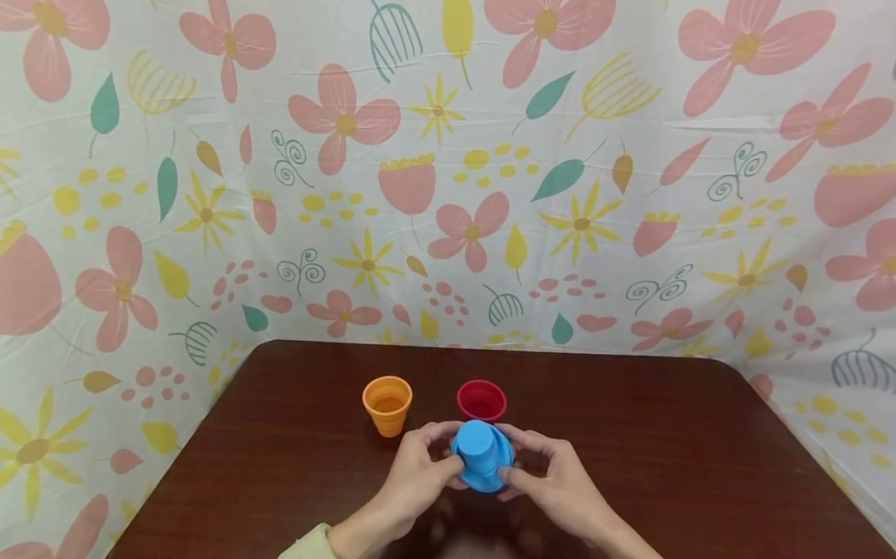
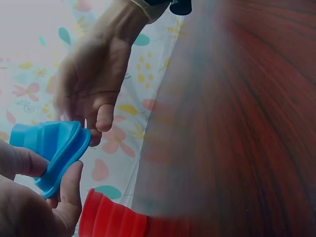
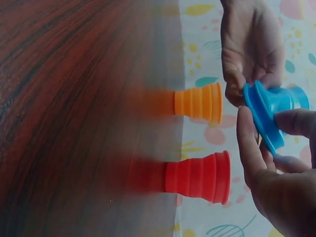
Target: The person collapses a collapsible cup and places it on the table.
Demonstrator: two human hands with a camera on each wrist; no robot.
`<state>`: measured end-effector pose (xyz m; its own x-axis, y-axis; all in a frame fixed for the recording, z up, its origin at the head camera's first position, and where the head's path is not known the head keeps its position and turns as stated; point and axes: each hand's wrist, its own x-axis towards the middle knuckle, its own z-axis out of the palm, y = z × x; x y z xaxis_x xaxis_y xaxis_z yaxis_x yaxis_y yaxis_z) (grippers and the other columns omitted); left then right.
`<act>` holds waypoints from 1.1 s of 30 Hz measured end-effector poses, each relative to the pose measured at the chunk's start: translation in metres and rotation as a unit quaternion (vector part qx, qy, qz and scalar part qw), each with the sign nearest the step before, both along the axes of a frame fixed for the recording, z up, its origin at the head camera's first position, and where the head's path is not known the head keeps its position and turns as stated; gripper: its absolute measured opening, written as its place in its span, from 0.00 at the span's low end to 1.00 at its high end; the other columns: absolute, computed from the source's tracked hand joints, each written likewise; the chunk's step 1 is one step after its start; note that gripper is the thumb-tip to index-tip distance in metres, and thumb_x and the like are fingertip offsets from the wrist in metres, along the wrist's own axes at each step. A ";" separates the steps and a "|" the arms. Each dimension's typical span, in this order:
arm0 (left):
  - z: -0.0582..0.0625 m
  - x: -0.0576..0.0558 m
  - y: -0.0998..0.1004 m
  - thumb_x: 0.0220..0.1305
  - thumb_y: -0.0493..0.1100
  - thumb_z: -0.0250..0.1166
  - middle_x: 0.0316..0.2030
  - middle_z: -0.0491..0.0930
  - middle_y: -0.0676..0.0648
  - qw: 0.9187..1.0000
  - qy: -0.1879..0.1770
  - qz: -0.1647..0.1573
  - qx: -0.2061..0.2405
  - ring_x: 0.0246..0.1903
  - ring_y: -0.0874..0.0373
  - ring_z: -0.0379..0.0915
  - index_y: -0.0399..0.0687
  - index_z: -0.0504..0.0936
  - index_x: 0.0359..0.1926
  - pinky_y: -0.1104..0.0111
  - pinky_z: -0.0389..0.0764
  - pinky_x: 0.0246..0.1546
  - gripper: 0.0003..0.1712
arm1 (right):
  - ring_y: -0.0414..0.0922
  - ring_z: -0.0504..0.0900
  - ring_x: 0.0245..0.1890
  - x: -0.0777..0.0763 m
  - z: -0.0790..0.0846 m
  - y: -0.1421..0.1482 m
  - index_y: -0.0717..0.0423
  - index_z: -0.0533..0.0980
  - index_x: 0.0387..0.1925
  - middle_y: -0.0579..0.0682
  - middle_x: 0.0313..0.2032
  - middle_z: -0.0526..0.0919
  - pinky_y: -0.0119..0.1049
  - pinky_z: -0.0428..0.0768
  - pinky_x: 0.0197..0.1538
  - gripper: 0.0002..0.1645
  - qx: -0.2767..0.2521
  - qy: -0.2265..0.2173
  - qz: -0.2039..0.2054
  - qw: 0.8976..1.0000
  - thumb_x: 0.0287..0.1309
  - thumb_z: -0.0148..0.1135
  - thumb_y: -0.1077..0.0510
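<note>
A blue collapsible cup (image 1: 478, 449) is held above the table, its narrow end facing up and its flared rim bent and squashed to one side. My left hand (image 1: 418, 480) pinches the rim from the left, thumb on the outer wall and fingers underneath. From the right, my right hand (image 1: 561, 487) grips the same rim with thumb and fingers. Both wrist views show the cup's wide edge folded over. Just behind the hands stands a red collapsible cup (image 1: 482, 398), upright, its lower part hidden by the blue one. An orange collapsible cup (image 1: 387, 404) stands upright to the left.
The dark brown wooden table (image 1: 296, 481) has rounded far corners. A white cloth (image 1: 452, 188) printed with flowers and leaves hangs behind and along both sides of it. Light sleeves (image 1: 314, 553) cover the forearms.
</note>
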<state>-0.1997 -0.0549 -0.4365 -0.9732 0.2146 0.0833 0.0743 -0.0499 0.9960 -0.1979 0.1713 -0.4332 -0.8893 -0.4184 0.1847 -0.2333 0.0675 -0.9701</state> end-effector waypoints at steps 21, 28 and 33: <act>-0.001 -0.005 -0.009 0.59 0.29 0.73 0.52 0.82 0.40 0.995 -0.038 -0.069 0.056 0.46 0.48 0.83 0.35 0.78 0.64 0.58 0.89 0.44 0.31 | 0.57 0.86 0.50 0.000 0.006 0.004 0.67 0.64 0.77 0.66 0.63 0.77 0.60 0.85 0.49 0.36 -0.036 -0.033 0.062 0.997 0.73 0.64 0.65; 0.001 -0.004 -0.006 0.58 0.28 0.70 0.50 0.83 0.41 0.997 -0.039 -0.040 0.044 0.44 0.49 0.84 0.35 0.79 0.62 0.58 0.89 0.42 0.29 | 0.60 0.83 0.55 0.001 0.007 0.005 0.63 0.62 0.79 0.65 0.63 0.77 0.58 0.85 0.53 0.40 -0.052 -0.071 0.087 0.992 0.69 0.65 0.66; 0.003 -0.003 -0.005 0.58 0.27 0.70 0.50 0.83 0.41 0.998 -0.035 -0.031 0.036 0.43 0.49 0.84 0.35 0.80 0.62 0.58 0.89 0.42 0.29 | 0.60 0.83 0.54 0.001 0.007 0.002 0.64 0.63 0.78 0.65 0.64 0.78 0.56 0.86 0.52 0.41 -0.046 -0.076 0.066 0.994 0.68 0.67 0.66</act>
